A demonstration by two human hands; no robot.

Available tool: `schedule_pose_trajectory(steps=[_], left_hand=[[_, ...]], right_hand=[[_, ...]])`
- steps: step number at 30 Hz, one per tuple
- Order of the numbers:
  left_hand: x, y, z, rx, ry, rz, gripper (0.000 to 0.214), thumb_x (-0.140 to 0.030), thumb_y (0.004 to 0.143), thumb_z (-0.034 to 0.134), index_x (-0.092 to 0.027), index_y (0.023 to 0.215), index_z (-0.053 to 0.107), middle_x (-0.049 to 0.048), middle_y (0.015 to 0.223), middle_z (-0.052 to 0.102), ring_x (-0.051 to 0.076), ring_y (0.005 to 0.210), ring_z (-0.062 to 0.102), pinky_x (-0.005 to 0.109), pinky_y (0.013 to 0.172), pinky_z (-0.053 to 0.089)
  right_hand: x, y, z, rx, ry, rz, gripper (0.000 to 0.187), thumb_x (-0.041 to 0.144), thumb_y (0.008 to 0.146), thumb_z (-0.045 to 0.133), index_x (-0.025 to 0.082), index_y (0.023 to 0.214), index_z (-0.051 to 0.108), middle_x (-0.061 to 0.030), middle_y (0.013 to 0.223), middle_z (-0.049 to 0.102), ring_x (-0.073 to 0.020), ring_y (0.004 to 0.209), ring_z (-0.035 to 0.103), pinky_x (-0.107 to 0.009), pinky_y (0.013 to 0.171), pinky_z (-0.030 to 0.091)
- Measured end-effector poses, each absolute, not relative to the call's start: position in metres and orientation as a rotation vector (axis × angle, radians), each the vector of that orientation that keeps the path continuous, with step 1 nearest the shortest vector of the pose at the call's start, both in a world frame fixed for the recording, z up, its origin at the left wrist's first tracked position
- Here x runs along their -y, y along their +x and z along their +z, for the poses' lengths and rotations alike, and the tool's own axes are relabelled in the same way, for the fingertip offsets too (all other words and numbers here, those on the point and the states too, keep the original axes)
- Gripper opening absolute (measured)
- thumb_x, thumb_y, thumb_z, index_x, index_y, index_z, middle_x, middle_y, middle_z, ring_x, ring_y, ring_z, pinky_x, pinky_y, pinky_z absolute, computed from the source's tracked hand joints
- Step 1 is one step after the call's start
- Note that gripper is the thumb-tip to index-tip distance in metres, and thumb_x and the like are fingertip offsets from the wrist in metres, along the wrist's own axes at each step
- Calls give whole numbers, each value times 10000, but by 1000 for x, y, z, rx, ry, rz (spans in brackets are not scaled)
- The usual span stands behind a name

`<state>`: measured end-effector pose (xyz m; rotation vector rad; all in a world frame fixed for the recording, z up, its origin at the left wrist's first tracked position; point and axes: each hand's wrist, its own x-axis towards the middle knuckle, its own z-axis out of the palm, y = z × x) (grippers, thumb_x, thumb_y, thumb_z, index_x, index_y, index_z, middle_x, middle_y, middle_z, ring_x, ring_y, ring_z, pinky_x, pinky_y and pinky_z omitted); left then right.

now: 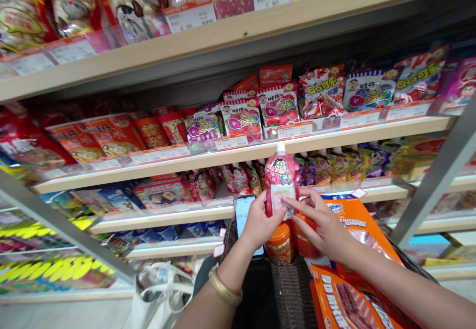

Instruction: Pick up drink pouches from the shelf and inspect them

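A pink spouted drink pouch (281, 178) with a cartoon child on it is held upright in front of the shelves. My left hand (259, 224) is closed on its lower left edge and also holds a phone (242, 213) behind the pouch. My right hand (320, 222) touches the pouch's lower right with thumb and fingertips pinched on it. A gold bangle (224, 288) sits on my left wrist. Below my hands are orange-lidded jars (279, 244) and orange snack bags (353, 230) in a dark basket (290, 289).
Wooden shelves (238, 153) carry rows of candy bags and price tags. More pouches of the same kind (238, 178) hang on the shelf behind. A white bag (158, 292) lies at lower left. Grey metal struts (439, 173) cross both sides.
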<state>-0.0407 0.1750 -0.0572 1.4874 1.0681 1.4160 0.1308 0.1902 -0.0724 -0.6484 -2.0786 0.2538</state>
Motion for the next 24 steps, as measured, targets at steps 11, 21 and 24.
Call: schedule_pose_trajectory(steps=[11,21,24], left_hand=[[-175,-41,-59,-1015,1424,1437,399,-217,724,693,-142,1106,601,92,1110,693,188,975,668,270,867,523],[-174,-40,-59,-1029,1426,1421,486,-319,731,717,-136,1163,590,109,1158,670,227,1034,648,335,927,515],[-173,-40,-58,-1033,1566,1419,530,-356,763,688,-160,1240,566,120,1283,591,255,1174,570,371,1015,460]], right_hand=[[-188,133,-74,2101,-703,238,560,184,905,497,360,1419,363,-98,1206,470,-226,1046,581,-421,892,536],[-188,132,-70,2068,-704,270,586,217,911,486,302,1459,295,-113,1222,508,-232,1125,548,-412,940,506],[-188,132,-70,2035,-730,334,569,264,914,497,293,1451,312,-109,1296,498,-228,1196,523,-407,987,478]])
